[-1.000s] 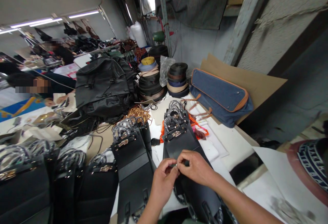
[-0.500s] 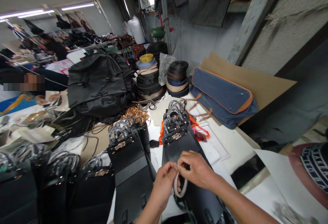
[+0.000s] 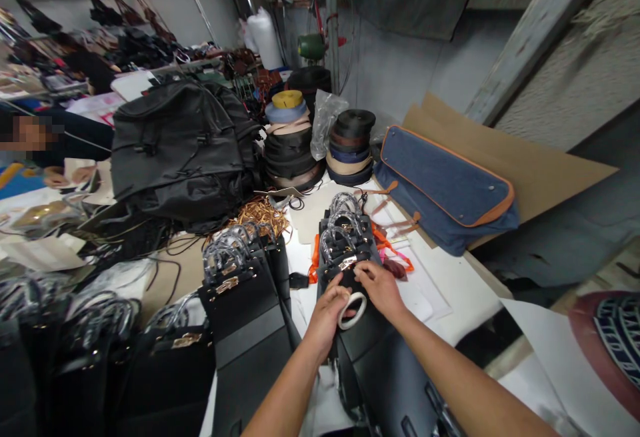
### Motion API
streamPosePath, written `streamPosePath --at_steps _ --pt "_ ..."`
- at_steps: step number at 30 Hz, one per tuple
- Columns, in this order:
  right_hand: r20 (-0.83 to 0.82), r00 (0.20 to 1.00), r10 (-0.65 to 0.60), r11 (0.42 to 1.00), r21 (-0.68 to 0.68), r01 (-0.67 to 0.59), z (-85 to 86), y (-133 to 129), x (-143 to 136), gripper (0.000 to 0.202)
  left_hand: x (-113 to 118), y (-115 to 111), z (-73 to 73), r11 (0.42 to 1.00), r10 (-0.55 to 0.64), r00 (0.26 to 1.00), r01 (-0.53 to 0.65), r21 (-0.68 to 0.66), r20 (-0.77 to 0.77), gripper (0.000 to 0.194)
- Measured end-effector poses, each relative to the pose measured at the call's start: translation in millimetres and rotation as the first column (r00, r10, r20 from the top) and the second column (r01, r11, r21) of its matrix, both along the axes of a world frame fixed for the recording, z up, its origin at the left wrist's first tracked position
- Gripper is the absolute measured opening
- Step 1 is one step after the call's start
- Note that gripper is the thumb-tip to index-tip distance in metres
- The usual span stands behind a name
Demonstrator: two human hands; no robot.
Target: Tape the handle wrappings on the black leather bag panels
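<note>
A pale roll of tape (image 3: pixel 351 311) is held in my left hand (image 3: pixel 327 307), its ring tilted over the black bag (image 3: pixel 360 357) in front of me. My right hand (image 3: pixel 381 289) is at the bag's upper edge, thumb and fingertips drawn together just below the metal clasp (image 3: pixel 347 262). Whatever those fingertips grip is too small to make out. Behind the clasp, several more black bags stand in a row, their handles (image 3: pixel 345 207) wrapped in clear plastic.
More black bags (image 3: pixel 245 323) with gold clasps stand on the left. Beyond are a large black backpack (image 3: pixel 185 150), stacked webbing rolls (image 3: pixel 350 147) and a blue bag with tan trim (image 3: pixel 445 177). A person (image 3: pixel 55 137) works at the far left.
My hands have moved apart and forward, toward the clasp. The tape roll stays with my left hand, while my right hand has left it and reached the bag's top edge.
</note>
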State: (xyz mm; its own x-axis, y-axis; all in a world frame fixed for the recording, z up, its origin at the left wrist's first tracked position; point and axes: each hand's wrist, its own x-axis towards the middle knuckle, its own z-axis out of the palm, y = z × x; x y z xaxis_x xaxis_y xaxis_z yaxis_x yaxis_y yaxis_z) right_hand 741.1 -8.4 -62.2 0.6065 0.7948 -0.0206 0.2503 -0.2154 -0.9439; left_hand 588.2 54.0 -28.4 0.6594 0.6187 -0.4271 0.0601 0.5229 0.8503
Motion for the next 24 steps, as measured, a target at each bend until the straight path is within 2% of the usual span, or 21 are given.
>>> streamPosePath --at_steps 3,5,8,12,17,24 --pt "-0.093 0.987 -0.134 0.991 -0.015 0.133 -8.9 5 -7 0.036 1 2 -7.3 0.999 0.024 0.998 -0.022 -0.033 0.062 0.024" --pt "-0.068 0.982 -0.175 0.985 -0.021 0.174 -12.7 8 -9 0.038 1 3 -11.8 0.996 0.065 0.994 -0.059 -0.063 0.091 0.019" --pt "0.111 0.984 -0.139 0.99 0.026 0.137 -16.9 11 -9 0.033 -1 7 -16.9 0.987 0.127 0.982 -0.111 -0.116 0.138 0.01" --pt "0.352 0.933 -0.072 0.997 0.036 0.063 -20.3 14 -7 0.028 -4 15 -17.9 0.982 0.13 0.974 -0.099 -0.163 0.187 0.007" --pt "0.428 0.904 -0.028 1.0 0.009 0.026 -18.7 21 -3 0.029 -4 22 -14.4 0.975 0.113 0.973 -0.07 -0.209 0.2 0.006" --pt "0.461 0.886 -0.06 0.998 0.002 0.067 -15.3 28 -7 0.024 -5 26 -17.1 0.972 0.105 0.968 -0.051 -0.23 0.23 0.006"
